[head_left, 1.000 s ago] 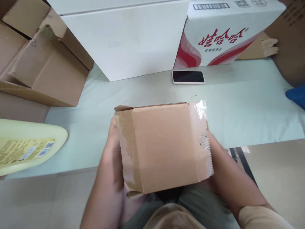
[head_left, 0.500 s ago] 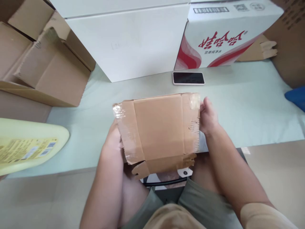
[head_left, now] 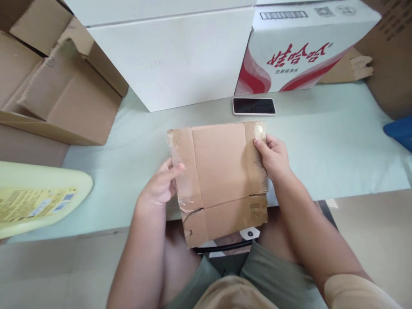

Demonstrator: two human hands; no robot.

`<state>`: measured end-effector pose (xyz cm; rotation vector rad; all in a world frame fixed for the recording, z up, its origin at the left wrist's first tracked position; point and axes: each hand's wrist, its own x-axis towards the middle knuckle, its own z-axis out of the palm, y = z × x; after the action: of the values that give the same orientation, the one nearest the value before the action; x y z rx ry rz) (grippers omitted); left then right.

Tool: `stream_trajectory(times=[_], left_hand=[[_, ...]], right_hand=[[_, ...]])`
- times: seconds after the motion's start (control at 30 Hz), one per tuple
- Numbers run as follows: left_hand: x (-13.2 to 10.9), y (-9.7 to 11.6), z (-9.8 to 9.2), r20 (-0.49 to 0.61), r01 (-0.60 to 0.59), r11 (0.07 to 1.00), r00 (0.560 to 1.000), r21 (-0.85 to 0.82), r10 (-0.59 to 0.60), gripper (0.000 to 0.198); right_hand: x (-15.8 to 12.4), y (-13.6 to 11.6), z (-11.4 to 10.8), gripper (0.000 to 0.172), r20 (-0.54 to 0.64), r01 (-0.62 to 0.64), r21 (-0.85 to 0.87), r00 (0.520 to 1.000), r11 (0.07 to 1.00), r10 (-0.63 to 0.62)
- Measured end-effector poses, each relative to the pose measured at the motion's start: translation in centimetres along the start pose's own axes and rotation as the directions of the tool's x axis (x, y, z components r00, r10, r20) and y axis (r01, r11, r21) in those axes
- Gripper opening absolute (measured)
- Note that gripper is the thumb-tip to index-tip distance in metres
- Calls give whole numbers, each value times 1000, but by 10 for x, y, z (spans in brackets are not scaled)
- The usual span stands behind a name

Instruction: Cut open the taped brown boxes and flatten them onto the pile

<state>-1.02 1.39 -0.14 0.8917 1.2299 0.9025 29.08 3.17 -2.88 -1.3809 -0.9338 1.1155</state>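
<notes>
A brown cardboard box, creased and folded down to a flat shape, is held up in front of me over the table's near edge. Clear tape shines on its left side and its upper right corner. My left hand grips the left edge, thumb on the face and the other fingers mostly hidden. On the right edge, near the top corner, my right hand pinches the cardboard with the thumb in front. A creased flap with a small hole near its left end hangs at the bottom, above my lap.
A phone lies on the green-covered table behind the cardboard. White cartons and a red-printed carton stand at the back. Open brown boxes are at left, with a pale yellow-green bottle nearer. Something blue sits at right.
The cardboard has turned a little and its bottom flap now lies flatter toward me. Both thumbs have come onto its front face; the left edge has shifted right.
</notes>
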Motion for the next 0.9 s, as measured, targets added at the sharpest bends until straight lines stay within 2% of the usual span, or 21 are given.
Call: stream_trajectory(times=[0.1,0.2,0.37,0.43,0.5,0.57,0.63,0.7,0.77,0.9], left_hand=[[-2,-1,2,50,118,992,992,-43,-115,69],[-2,-1,0,49,99,994,994,-38,-97,66],[-3,-2,-4,110,85,995,990,46,-89,66],[-3,-3,-2,78,28,990,996,137,-39,61],[-1,-4,1,-35,-71,951,996,300,85,51],[1,-5,4,-150,-141,898,964,417,221,42],[2,-5,6,-198,-153,925,952,347,232,41],[2,-3,7,-157,-99,983,980,153,123,46],[2,-1,7,-116,-38,999,992,8,39,53],[5,-1,5,-162,-60,996,986,-71,48,55]], right_hand=[[0,1,0,39,-18,21,14,1000,1000,-21],[3,2,0,41,-44,26,35,999,999,-24],[10,3,-1,33,-177,124,85,978,989,-107],[11,4,-1,31,-185,125,93,977,988,-106],[10,4,-2,31,-182,103,99,980,990,-84],[9,5,-2,33,-183,74,97,982,993,-55],[8,6,-2,35,-186,70,83,981,994,-54],[7,7,-3,34,-195,112,67,976,992,-97],[6,8,-3,29,-191,181,45,967,982,-169],[5,6,-2,22,-150,272,-40,950,961,-275]])
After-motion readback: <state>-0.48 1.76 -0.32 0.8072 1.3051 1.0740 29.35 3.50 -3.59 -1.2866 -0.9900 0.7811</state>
